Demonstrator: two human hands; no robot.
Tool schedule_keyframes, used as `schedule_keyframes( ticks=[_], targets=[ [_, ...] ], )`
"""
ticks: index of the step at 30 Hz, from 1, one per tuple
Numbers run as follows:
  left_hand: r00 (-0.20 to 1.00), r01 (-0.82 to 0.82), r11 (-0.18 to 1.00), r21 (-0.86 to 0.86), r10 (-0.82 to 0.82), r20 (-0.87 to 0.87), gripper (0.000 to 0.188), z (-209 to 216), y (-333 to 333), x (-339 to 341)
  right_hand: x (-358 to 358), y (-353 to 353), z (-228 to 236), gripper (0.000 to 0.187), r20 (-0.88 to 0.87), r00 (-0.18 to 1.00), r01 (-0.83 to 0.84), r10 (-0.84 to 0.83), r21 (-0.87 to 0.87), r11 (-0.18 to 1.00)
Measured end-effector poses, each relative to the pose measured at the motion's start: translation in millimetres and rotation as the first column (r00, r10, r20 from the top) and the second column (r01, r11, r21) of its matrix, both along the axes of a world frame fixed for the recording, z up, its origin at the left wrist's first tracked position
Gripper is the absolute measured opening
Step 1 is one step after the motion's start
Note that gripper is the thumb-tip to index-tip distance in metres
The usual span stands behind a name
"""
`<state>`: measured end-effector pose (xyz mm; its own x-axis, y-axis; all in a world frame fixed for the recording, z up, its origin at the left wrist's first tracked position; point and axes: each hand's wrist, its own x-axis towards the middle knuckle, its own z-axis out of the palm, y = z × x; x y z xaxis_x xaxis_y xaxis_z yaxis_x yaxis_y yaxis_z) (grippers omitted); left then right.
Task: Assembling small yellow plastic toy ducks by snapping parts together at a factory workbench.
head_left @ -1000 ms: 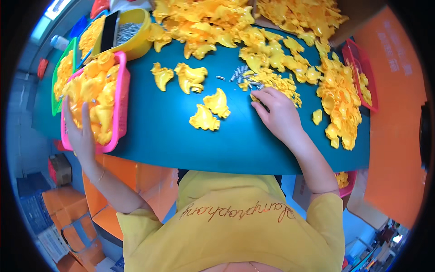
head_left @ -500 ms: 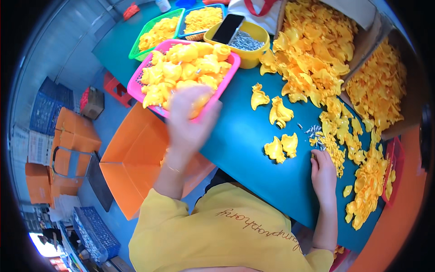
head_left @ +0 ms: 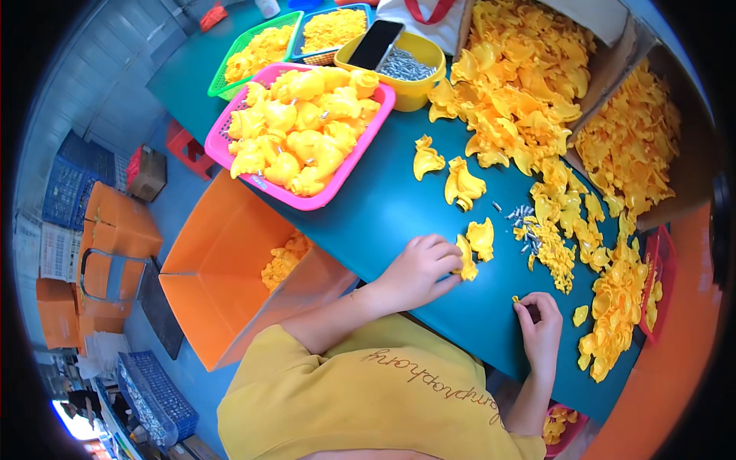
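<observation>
My left hand (head_left: 420, 272) is at the table's near edge, its fingers curled over the edge of a curved yellow plastic shell (head_left: 465, 259). Another yellow shell (head_left: 481, 239) lies right beside it. My right hand (head_left: 541, 330) pinches a small yellow plastic piece (head_left: 516, 300) between thumb and fingertip, just above the table. Beyond that hand is a heap of small yellow pieces (head_left: 553, 257), with short metal pins (head_left: 524, 218) along its left side. Two more shells, one a cupped shell (head_left: 464, 184), lie farther back.
A pink basket (head_left: 313, 202) of yellow assembled pieces stands at the left. Behind it are a green basket (head_left: 217, 83) and a yellow tub (head_left: 414, 96) of metal pins with a phone (head_left: 376, 44) on top. Shells spill from cartons at right. An orange box (head_left: 207, 284) stands below the table edge.
My left hand has come from the pink basket down to the shell at the near edge. My right hand has drawn back from the small-piece heap with one piece.
</observation>
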<state>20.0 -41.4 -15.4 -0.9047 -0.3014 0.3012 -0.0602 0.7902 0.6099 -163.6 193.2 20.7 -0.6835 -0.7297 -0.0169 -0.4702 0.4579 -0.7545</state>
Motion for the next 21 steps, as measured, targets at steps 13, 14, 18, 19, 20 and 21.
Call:
schedule_keyframes(
  ticks=[13,14,18,19,20,21],
  targets=[
    [0.899,0.438,0.898,0.039,-0.438,-0.019,0.016,16.2,12.7,-25.7,8.9,3.8,-5.4,0.012,-0.216,0.973,0.055,-0.078,-0.107,0.993],
    [0.907,0.421,0.905,0.057,-0.422,0.008,0.020,14.4,12.5,-27.7,9.9,3.3,-4.5,0.013,-0.134,0.988,0.043,-0.073,-0.216,0.975],
    [0.943,0.330,0.924,0.193,-0.333,-0.020,0.052,8.6,17.4,-23.9,14.8,-7.8,-9.3,0.015,-0.179,0.983,-0.097,0.043,-0.302,0.948],
    [0.940,0.337,0.920,0.200,-0.341,-0.017,0.052,16.4,22.6,-24.3,15.1,-10.1,-11.9,0.015,-0.173,0.984,-0.087,0.035,-0.298,0.951],
    [0.959,0.277,0.929,0.244,-0.283,-0.014,0.061,26.4,29.7,-25.1,15.0,-12.4,-15.8,0.015,-0.208,0.977,-0.111,0.056,-0.264,0.958],
    [0.976,0.213,0.934,0.286,-0.219,-0.008,0.071,31.1,34.4,-25.2,15.6,-13.9,-18.9,0.015,-0.242,0.967,-0.138,0.081,-0.230,0.963]
  ],
)
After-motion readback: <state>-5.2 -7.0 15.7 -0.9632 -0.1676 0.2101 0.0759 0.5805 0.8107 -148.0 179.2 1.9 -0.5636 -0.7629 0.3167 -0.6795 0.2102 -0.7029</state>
